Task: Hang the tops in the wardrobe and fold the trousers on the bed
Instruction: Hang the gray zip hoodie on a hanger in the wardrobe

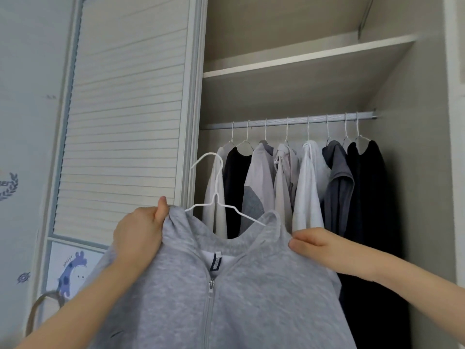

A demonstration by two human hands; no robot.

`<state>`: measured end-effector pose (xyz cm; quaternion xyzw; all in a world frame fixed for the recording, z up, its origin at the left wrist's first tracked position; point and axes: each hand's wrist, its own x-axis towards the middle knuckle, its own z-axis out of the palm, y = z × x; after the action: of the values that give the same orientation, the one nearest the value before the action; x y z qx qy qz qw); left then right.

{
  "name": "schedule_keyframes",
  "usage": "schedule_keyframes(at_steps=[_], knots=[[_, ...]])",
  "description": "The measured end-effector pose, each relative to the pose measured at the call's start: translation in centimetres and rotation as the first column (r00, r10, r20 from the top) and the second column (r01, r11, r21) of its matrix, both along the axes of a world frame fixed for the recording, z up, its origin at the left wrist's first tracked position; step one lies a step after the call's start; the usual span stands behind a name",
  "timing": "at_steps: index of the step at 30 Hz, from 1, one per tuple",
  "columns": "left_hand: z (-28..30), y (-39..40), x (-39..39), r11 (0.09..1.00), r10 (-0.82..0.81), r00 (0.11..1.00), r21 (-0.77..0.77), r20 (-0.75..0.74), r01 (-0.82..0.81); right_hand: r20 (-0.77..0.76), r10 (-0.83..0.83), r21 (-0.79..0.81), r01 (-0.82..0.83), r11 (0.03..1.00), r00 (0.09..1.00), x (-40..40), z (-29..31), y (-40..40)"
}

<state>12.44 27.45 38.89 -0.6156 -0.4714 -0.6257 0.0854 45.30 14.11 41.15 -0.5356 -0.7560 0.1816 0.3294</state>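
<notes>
A person stands before an open wardrobe, both arms raised, holding up a light grey zip-up hoodie [221,285] on a white wire hanger [216,195]; the left hand [141,235] grips the garment's left shoulder, thumb up and fingers curled into the cloth; the right hand [314,244] pinches the opposite shoulder, fingers closed on the fabric. Between the two hands the hanger's hook rises above the collar, free of any support; the zip is closed and a dark neck label shows just below the collar.

Beyond the hands, higher and towards the right hand's side, runs the wardrobe rail [289,120]; eight hung tops [302,182] crowd along it on white hangers, in white, black, grey and dark blue. Past the left hand stands a slatted sliding door [125,109]; a bare shelf [302,56] sits above the rail.

By my reading, the hanging is well advanced; this hoodie is on its hanger but not yet hooked over the rail. No bed or trousers appear here, so the folding cannot be judged.
</notes>
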Motion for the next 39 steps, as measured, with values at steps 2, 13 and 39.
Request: schedule_keyframes(at_steps=[2,13,39], knots=[[0.4,0.4,0.5,0.999,-0.023,1.000,-0.030,0.016,0.024,-0.263,0.034,-0.163,-0.079,0.983,0.964,0.0,-0.6,-0.5],[7.0,4.6,6.9,0.855,-0.507,0.857,-0.072,0.094,0.514,-0.646,-0.124,-0.118,0.061,0.991,0.753,-1.5,8.8,-4.7],[3.9,20.7,11.7,0.397,-0.600,0.489,-0.296,0.633,0.869,-0.708,-0.052,0.026,0.100,0.995,0.704,-1.7,12.9,0.3]])
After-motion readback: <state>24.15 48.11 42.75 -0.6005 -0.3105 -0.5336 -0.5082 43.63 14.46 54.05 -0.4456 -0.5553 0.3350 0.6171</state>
